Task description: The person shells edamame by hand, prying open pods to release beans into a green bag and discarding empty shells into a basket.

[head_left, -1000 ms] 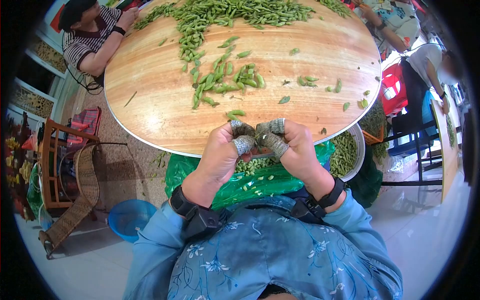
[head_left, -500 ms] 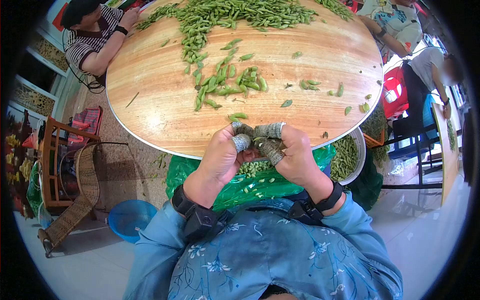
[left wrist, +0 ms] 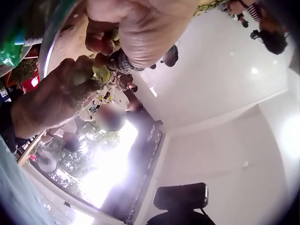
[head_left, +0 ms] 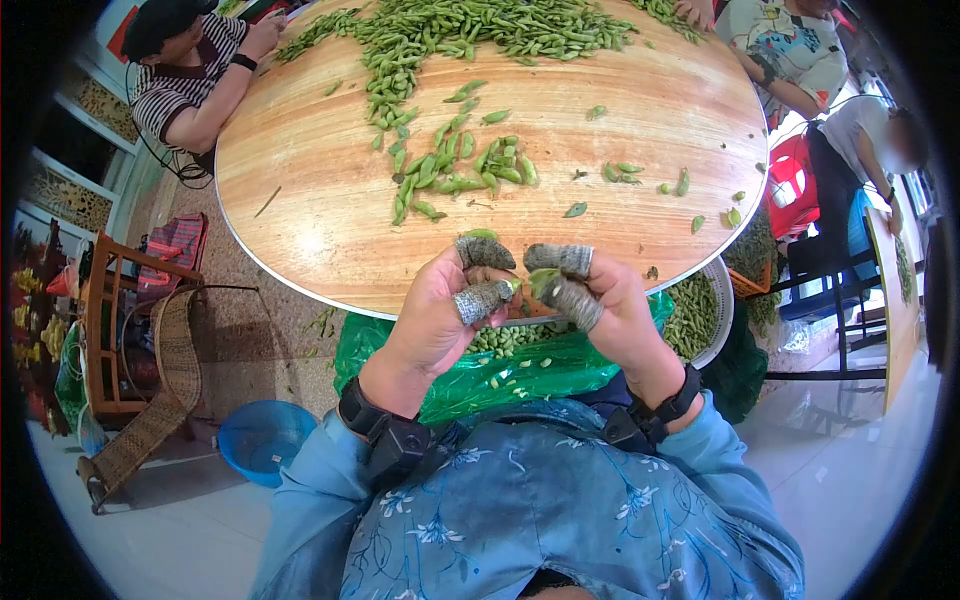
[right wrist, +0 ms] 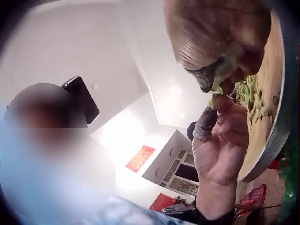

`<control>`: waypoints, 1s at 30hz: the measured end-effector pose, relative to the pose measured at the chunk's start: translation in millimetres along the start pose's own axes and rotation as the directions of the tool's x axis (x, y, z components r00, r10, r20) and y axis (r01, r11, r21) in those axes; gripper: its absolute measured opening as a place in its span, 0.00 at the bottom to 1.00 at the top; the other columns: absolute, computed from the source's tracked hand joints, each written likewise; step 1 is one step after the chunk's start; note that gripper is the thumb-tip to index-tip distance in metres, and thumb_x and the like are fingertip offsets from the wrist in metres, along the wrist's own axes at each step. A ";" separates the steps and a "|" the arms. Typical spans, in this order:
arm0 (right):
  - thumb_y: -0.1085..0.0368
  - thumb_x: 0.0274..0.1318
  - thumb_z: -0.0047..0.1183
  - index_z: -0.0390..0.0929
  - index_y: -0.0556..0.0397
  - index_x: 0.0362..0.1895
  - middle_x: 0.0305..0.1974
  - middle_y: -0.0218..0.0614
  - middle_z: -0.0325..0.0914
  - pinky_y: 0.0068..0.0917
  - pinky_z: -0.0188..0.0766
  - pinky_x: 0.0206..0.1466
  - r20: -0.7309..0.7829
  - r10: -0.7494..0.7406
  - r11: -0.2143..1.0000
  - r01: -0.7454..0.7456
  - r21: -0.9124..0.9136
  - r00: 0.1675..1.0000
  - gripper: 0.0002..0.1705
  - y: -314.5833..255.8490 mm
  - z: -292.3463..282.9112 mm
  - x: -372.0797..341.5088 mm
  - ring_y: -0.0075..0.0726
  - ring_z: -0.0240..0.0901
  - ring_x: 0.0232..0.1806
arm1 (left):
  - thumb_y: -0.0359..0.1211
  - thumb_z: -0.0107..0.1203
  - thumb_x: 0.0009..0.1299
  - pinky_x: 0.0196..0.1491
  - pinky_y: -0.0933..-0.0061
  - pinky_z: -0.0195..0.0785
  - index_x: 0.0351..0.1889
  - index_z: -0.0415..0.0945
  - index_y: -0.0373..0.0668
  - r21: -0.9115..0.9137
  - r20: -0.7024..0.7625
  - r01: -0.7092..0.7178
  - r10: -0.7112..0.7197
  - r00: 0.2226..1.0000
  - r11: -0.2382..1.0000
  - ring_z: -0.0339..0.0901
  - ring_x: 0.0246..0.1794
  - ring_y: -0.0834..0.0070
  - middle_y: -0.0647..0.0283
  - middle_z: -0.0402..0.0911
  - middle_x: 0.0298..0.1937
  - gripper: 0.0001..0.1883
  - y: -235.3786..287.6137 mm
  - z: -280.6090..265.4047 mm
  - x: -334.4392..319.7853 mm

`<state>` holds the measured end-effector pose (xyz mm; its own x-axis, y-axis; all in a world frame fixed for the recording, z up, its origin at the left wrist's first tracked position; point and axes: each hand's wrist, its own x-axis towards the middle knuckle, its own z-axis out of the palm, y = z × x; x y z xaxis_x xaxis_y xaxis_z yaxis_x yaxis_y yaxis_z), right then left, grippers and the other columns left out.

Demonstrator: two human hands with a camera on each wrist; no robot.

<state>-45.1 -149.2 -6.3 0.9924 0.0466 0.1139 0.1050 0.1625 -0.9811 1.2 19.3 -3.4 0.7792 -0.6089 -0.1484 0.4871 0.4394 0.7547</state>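
Observation:
My left hand (head_left: 430, 305) and right hand (head_left: 620, 300) face each other over the table's near edge, with grey knitted covers on their thumbs and forefingers. Between its covered thumb and forefinger, the right hand pinches a green bean pod (head_left: 543, 281). A small green bit of pod (head_left: 515, 285) shows at the tip of the left thumb, held against the fingers. In the left wrist view yellowish-green pod (left wrist: 101, 73) lies between the two hands' fingertips. Below the hands, shelled beans (head_left: 505, 340) lie on a green plastic sheet (head_left: 460, 390) over the lap.
Loose pods (head_left: 440, 170) are scattered over the round wooden table (head_left: 310, 180), with a large heap of pods (head_left: 490, 25) at the far side. A white basket of pods (head_left: 722, 300) stands at right, a blue basin (head_left: 262, 440) on the floor at left. Other people sit around the table.
The hands, fingertips together before, have drawn a little apart, the right one moving rightward. Green pod now shows at each hand's fingertips. A hand has appeared at the table's far right edge.

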 end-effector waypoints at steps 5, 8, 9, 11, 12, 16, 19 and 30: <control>0.72 0.47 0.50 0.70 0.60 0.42 0.34 0.37 0.73 0.22 0.67 0.36 0.119 -0.099 0.933 0.134 -0.333 0.988 0.15 -17.0 1.1 -1.3 0.26 0.69 0.35 | 0.23 0.54 0.55 0.26 0.85 0.60 0.39 0.64 0.40 0.089 -0.030 0.039 -0.037 0.999 0.995 0.71 0.26 0.81 0.66 0.74 0.27 0.15 3.7 7.3 -1.5; 0.73 0.47 0.50 0.70 0.61 0.40 0.34 0.36 0.73 0.21 0.68 0.36 0.146 -0.090 0.908 0.142 -0.394 0.985 0.13 -16.4 0.0 -0.5 0.25 0.69 0.36 | 0.23 0.55 0.54 0.27 0.86 0.61 0.39 0.64 0.40 0.205 -0.041 0.058 -0.051 0.998 0.977 0.71 0.27 0.82 0.67 0.73 0.28 0.15 5.4 7.4 -1.9; 0.73 0.46 0.50 0.71 0.61 0.38 0.33 0.36 0.74 0.21 0.68 0.36 0.141 -0.074 0.906 0.125 -0.405 0.987 0.12 -15.3 -0.5 -0.4 0.26 0.70 0.35 | 0.22 0.55 0.54 0.29 0.85 0.62 0.39 0.64 0.39 0.262 -0.028 0.062 -0.057 0.998 0.963 0.70 0.28 0.83 0.67 0.72 0.28 0.15 6.0 7.3 -2.1; 0.73 0.47 0.50 0.71 0.61 0.38 0.32 0.36 0.74 0.21 0.68 0.35 0.157 -0.105 0.879 0.165 -0.447 0.982 0.11 -14.5 -1.8 1.3 0.26 0.70 0.35 | 0.21 0.54 0.54 0.31 0.85 0.63 0.38 0.63 0.39 0.318 -0.039 0.053 -0.043 0.998 0.947 0.70 0.29 0.83 0.67 0.72 0.29 0.15 6.1 8.6 -2.2; 0.73 0.47 0.50 0.71 0.61 0.37 0.31 0.36 0.74 0.21 0.68 0.35 0.173 -0.134 0.849 0.203 -0.487 0.976 0.10 -14.0 -2.3 1.8 0.26 0.70 0.34 | 0.21 0.54 0.54 0.32 0.84 0.64 0.38 0.63 0.38 0.374 -0.049 0.045 -0.028 0.998 0.926 0.70 0.29 0.83 0.67 0.71 0.29 0.15 6.2 9.3 -2.3; 0.71 0.46 0.50 0.72 0.61 0.34 0.27 0.41 0.74 0.24 0.67 0.32 0.145 -0.151 0.867 0.202 -0.455 0.978 0.09 -10.0 -0.2 1.9 0.31 0.71 0.31 | 0.20 0.54 0.53 0.35 0.83 0.65 0.38 0.63 0.38 0.372 -0.019 0.036 -0.032 0.999 0.927 0.69 0.30 0.84 0.67 0.70 0.29 0.16 7.6 11.2 -4.0; 0.70 0.49 0.48 0.71 0.62 0.33 0.27 0.37 0.74 0.22 0.67 0.33 0.115 0.031 0.972 -0.003 -0.233 0.993 0.07 -7.0 0.1 0.0 0.25 0.70 0.31 | 0.20 0.55 0.53 0.35 0.84 0.63 0.38 0.63 0.38 0.447 -0.026 0.015 -0.004 1.000 0.894 0.68 0.30 0.84 0.68 0.69 0.28 0.16 6.1 12.0 -5.1; 0.70 0.52 0.46 0.70 0.62 0.37 0.31 0.31 0.73 0.19 0.66 0.37 0.130 0.180 0.965 -0.200 0.167 0.975 0.09 -6.7 -0.4 -0.5 0.21 0.68 0.32 | 0.19 0.54 0.51 0.32 0.86 0.58 0.40 0.62 0.38 0.438 0.028 -0.086 0.082 0.996 0.895 0.65 0.28 0.86 0.69 0.68 0.27 0.19 0.2 8.3 -2.3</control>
<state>-46.2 -150.8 0.1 0.9783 0.2024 -0.0451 -0.1082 0.3124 -0.9438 -3.8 15.3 2.3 0.8052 -0.5890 -0.0682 0.1963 0.1563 0.9680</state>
